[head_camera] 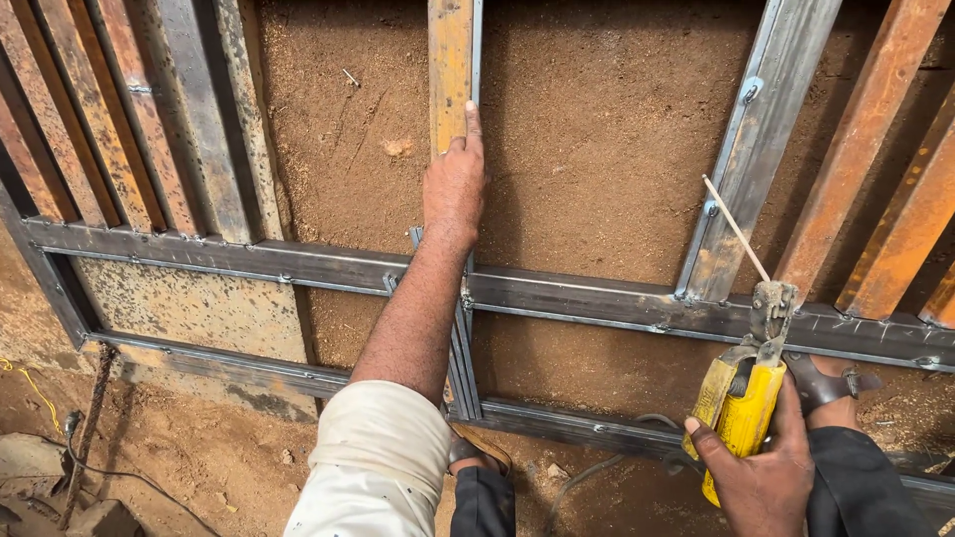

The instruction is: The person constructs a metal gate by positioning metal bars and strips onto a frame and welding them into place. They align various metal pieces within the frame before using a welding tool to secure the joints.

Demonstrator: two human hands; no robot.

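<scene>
A yellow-handled electrode holder (744, 413) is gripped in the right hand (766, 477) at the lower right of the head view, the fingers closed firmly round its handle. A thin, pale welding rod (736, 229) is clamped in its metal head and is angled up and to the left, its tip seen close to an upright grey steel bar (756, 139), apart from it as far as can be judged. The left hand (456, 184) is stretched forward with the fingers flat and together, closed on nothing, and is pressed against a rusty orange-brown steel bar (450, 60) that lies upright at the top centre, just above a long grey cross bar (587, 295).

Both bars are part of a steel frame laid flat on sandy brown ground (597, 119). A second horizontal rail (229, 363) is seen below the cross bar, and further rusted bars (119, 119) are laid side by side at the upper left. A dark cable (99, 467) is trailed across the dirt at the lower left.

The step in hand is judged to be the steadying of the loose upright in position, with no arc struck. For the next move, the bar would need to be kept pressed square to the cross bar while the rod tip is brought across to the joint between them.
</scene>
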